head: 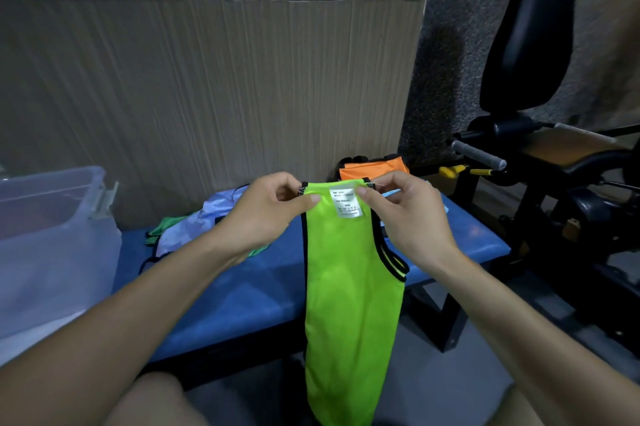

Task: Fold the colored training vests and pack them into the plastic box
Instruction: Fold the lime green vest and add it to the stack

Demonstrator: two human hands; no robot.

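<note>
While held up by its top edge above the blue tabletop, hangs lengthwise, already doubled along its length, white care label facing out: lime-green vest, mid-fold by the look of it. Left hand pinching the top left corner at the black trim, thumb and fingers closed on the fabric; right hand pinching the top right corner the same way, each grip clamped on cloth, not spread. Next, probably: lower onto the tabletop or fold top to bottom in the air, keeping both corners level so the halves stay aligned, then carry left to the clear plastic box, standing at the tabletop's left end. Still waiting, loose on the tabletop behind the hands: a pale lavender vest, a dark green vest beside it, and an orange vest against the wall. Contents of the box unclear through its cloudy side.
</note>
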